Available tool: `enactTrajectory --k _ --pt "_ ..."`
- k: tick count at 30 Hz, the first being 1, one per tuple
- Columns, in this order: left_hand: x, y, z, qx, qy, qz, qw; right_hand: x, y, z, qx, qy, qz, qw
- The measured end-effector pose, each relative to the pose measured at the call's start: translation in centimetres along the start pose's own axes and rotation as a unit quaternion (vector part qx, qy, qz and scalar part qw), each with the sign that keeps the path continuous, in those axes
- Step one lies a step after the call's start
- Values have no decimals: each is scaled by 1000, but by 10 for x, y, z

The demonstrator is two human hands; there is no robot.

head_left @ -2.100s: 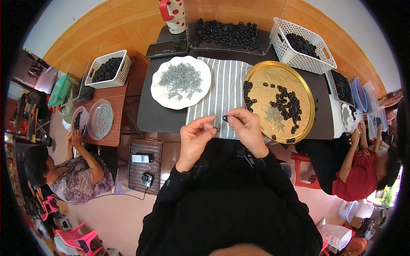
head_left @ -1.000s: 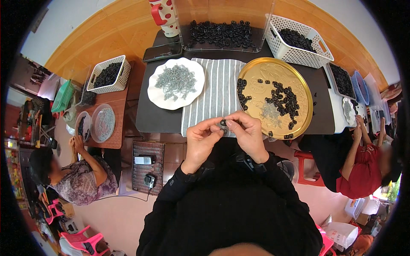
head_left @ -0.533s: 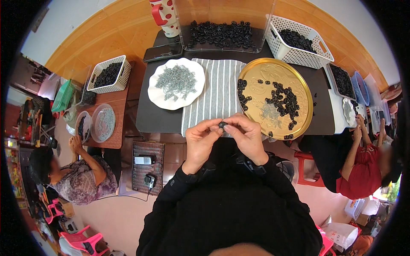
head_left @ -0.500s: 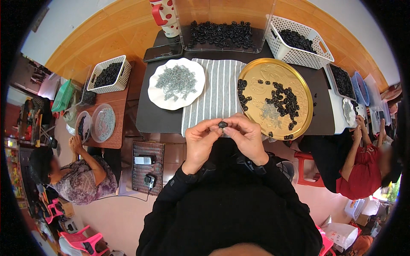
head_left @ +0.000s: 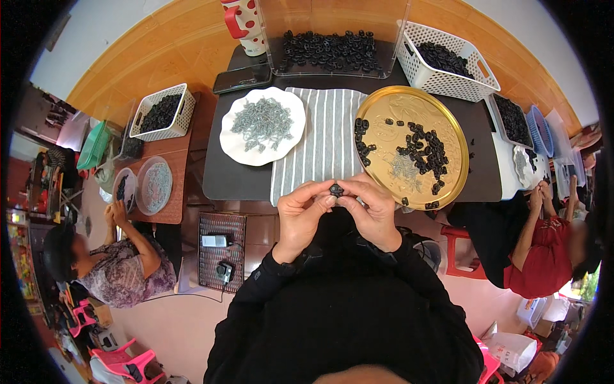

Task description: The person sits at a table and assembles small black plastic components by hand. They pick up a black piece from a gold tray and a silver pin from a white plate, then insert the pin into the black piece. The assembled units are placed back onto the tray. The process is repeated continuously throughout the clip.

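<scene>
At the near edge of a dark brown tabletop, just above the near end of a grey-and-white striped cloth, two bare hands share one small, rounded, glossy black piece. The left hand pinches it between thumb and forefinger from one side; the right hand does the same from the other, the fingertips of the two nearly meeting around it. Whether a metal part is already fitted inside is hard to tell at this size, with fingers covering its sides. The piece is not yet laid down, and by the look of the supplies much handwork is left: a scallop-rimmed white plate to the left bears a broad heap of thin silvery metal parts. On the right, a round, embossed gold-coloured tray carries scattered small black pieces beside a smaller pile of silvery slivers; how many are finished cannot be judged. Behind, a clear plastic bin and a perforated white plastic basket hold many more black pieces.
</scene>
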State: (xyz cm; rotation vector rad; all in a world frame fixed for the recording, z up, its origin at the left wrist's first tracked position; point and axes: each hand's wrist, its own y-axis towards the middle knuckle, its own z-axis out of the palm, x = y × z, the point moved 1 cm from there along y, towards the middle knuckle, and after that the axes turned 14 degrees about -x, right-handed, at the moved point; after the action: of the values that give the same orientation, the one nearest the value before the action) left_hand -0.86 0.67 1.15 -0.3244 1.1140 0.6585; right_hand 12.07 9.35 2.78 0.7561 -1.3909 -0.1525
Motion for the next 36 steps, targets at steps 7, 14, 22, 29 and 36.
enactTrajectory --k 7,14,22,29,36 --pt "-1 -4 3 0 4 8 1000 6 -2 0 -13 -15 -19 1000" --pt "-4 -11 8 -3 17 36 999 15 -6 2 -37 -33 -33 998" --pt "-9 -20 19 -11 34 99 994 26 -6 1 -49 -58 -84 994" --pt "-11 -14 9 36 59 -40 997 23 -2 -25 56 27 225 972" --pt "-31 -1 -1 70 68 -16 995 20 125 -123 -94 28 234 967"
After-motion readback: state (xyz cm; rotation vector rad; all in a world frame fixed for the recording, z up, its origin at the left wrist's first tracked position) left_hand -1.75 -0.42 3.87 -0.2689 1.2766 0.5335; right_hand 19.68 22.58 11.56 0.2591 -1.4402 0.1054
